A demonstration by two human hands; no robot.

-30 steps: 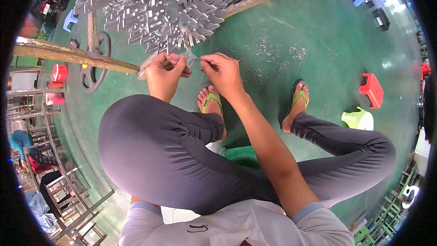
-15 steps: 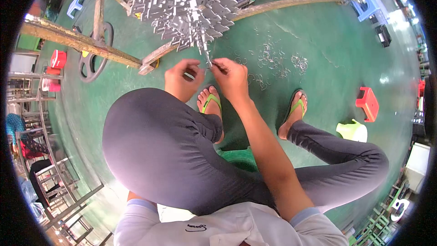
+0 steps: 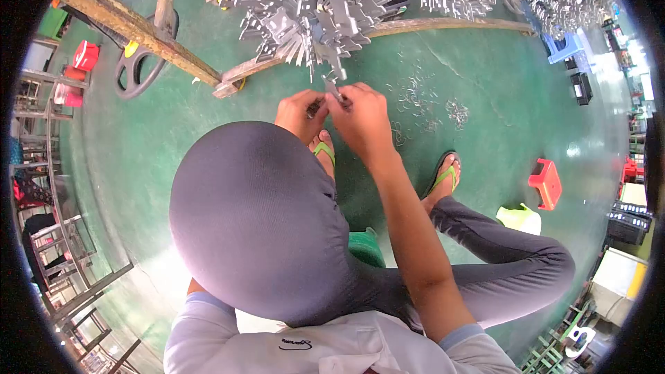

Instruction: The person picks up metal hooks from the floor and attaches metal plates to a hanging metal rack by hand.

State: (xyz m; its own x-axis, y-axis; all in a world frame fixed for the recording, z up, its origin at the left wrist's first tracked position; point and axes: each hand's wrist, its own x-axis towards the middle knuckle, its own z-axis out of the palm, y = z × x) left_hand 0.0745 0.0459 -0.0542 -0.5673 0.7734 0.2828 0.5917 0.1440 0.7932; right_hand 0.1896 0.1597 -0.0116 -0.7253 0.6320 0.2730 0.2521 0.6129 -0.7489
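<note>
A dense hanging cluster of shiny grey bent metal pieces (image 3: 284,24) fills the top of the head view, just beyond my hands. My right hand (image 3: 364,119) pinches a small flat metal piece (image 3: 331,88) at the cluster's lower tip. Whether that piece still touches the cluster, I cannot tell. Close beside it, my left hand (image 3: 296,116) is closed, its fingers curled toward the right hand's fingertips. Something dark shows between the left fingers, too small to name. Both hands are above my sandalled foot (image 3: 324,152).
Small metal bits (image 3: 419,104) lie scattered on the green floor, with a little heap (image 3: 457,113) beside them. A wooden frame (image 3: 142,31) runs at the upper left. A red stool (image 3: 547,183), a pale green container (image 3: 519,219) and a blue stool (image 3: 564,48) stand to the right.
My left hand has moved right, up to my right hand, and its fingers have closed. A flat metal piece now shows in my right fingers. The whole view has shifted slightly.
</note>
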